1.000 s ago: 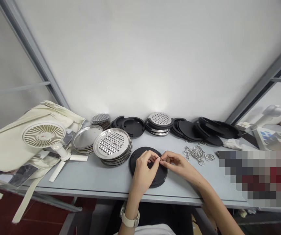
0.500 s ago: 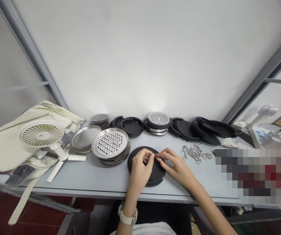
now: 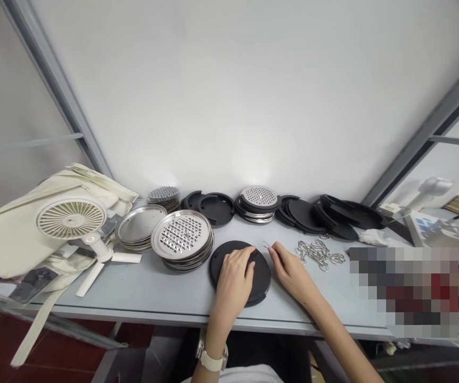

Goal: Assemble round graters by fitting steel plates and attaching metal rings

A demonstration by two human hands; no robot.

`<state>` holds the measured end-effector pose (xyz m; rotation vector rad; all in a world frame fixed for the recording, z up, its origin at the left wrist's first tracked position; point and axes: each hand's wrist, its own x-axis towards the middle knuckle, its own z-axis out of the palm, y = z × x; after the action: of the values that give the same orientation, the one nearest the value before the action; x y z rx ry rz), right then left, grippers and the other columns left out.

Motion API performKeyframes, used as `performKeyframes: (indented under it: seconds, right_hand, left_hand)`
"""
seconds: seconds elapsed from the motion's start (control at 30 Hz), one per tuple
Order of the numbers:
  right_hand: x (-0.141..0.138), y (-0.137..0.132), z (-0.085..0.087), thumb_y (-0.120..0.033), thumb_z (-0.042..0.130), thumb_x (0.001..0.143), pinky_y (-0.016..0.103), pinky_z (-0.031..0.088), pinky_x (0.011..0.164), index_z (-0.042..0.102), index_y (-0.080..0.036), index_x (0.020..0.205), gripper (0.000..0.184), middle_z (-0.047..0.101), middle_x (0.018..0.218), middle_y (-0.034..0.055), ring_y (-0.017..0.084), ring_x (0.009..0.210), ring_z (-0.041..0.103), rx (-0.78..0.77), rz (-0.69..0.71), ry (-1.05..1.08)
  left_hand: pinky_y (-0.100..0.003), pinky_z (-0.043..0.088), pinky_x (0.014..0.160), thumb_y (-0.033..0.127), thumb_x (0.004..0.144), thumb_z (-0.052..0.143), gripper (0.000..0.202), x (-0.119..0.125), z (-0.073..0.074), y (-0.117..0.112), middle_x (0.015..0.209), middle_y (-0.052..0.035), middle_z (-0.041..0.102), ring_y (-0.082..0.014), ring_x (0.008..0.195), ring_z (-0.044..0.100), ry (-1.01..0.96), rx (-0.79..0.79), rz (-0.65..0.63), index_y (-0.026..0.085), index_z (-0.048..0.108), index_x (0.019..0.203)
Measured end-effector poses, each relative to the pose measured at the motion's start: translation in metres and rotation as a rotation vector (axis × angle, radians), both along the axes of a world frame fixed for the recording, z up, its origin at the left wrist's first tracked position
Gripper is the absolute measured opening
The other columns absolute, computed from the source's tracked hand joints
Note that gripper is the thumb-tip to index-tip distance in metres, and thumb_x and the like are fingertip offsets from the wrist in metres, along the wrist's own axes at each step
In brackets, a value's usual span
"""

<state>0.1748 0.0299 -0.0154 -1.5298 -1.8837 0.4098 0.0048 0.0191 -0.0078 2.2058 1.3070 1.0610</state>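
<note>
At the left end of the table (image 3: 145,298), from where I stand, a cream bag (image 3: 9,229) lies with a white fan (image 3: 72,219) in front of it. Just beside the fan sits a stack of plain metal discs (image 3: 139,224), with smaller textured discs (image 3: 163,192) behind it and a taller pile of grater discs (image 3: 181,234) to its right, the topmost tilted. Black trays (image 3: 216,207) rest along the wall beyond. Nearer the front edge, the left hand (image 3: 233,274), a pale watch (image 3: 212,363) on its wrist, lies palm down on a round black base (image 3: 259,287), fingers loosely spread and resting on it rather than gripping. The base lies flat on the table, and behind it a perforated disc (image 3: 259,196) tops another stack near the wall. Just right of the base, the right hand (image 3: 289,268) pinches a bent wire piece (image 3: 266,244) between thumb and fingers, its loop poking out past the tips. A loose heap of similar wires (image 3: 315,252) lies near that hand, with more black pieces (image 3: 305,214) behind, some leaning on one another, and a crumpled white tissue (image 3: 373,237) farther right.
</note>
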Motion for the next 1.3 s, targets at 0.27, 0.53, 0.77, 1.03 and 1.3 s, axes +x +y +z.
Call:
performKeyframes:
  seconds: [0.27,0.53,0.77,1.03,1.3]
  right_hand:
    - [-0.003,-0.004,0.003,-0.033,0.026,0.096,0.026,0.032,0.056,0.035,-0.025,0.076,0.023,0.047,0.059,-0.0036,0.017,0.055,0.050,-0.110,0.062,-0.081]
    - [-0.002,-0.005,0.005,-0.033,0.026,0.096,0.026,0.036,0.059,0.042,-0.024,0.078,0.026,0.058,0.067,0.0002,0.018,0.062,0.058,-0.128,0.115,-0.132]
    - [0.002,-0.005,0.003,-0.029,0.025,0.096,0.028,0.038,0.065,0.049,-0.023,0.086,0.027,0.063,0.075,0.0035,0.019,0.070,0.061,-0.119,0.143,-0.139]
    - [0.003,-0.004,0.001,-0.029,0.027,0.095,0.028,0.038,0.064,0.050,-0.022,0.088,0.025,0.064,0.076,0.0039,0.019,0.069,0.062,-0.096,0.181,-0.173]
    - [0.002,-0.005,0.001,-0.030,0.032,0.094,0.025,0.031,0.055,0.042,-0.023,0.075,0.022,0.053,0.060,-0.0021,0.015,0.054,0.052,-0.063,0.156,-0.206]
  left_hand:
    - [-0.035,0.040,0.095,0.009,0.089,0.044,0.033,-0.012,0.006,-0.001,0.110,0.0009,0.062,-0.0168,0.105,0.054,-0.048,-0.074,-0.132,0.027,0.052,0.115]
    - [-0.037,0.039,0.097,0.010,0.089,0.044,0.032,-0.006,0.010,-0.002,0.113,-0.0012,0.058,-0.0186,0.108,0.050,0.057,-0.068,-0.108,0.025,0.049,0.117]
    - [-0.037,0.042,0.093,0.016,0.092,0.042,0.030,0.013,0.013,0.001,0.108,-0.0064,0.049,-0.0214,0.105,0.048,0.209,-0.051,-0.017,0.024,0.050,0.119]
    - [-0.037,0.041,0.093,0.019,0.095,0.037,0.030,0.012,0.009,0.001,0.108,-0.0061,0.045,-0.0206,0.103,0.046,0.191,-0.050,-0.030,0.026,0.052,0.119]
    - [-0.038,0.041,0.092,0.018,0.094,0.037,0.029,0.013,0.008,0.002,0.107,-0.0064,0.045,-0.0211,0.102,0.047,0.203,-0.036,-0.016,0.025,0.052,0.119]
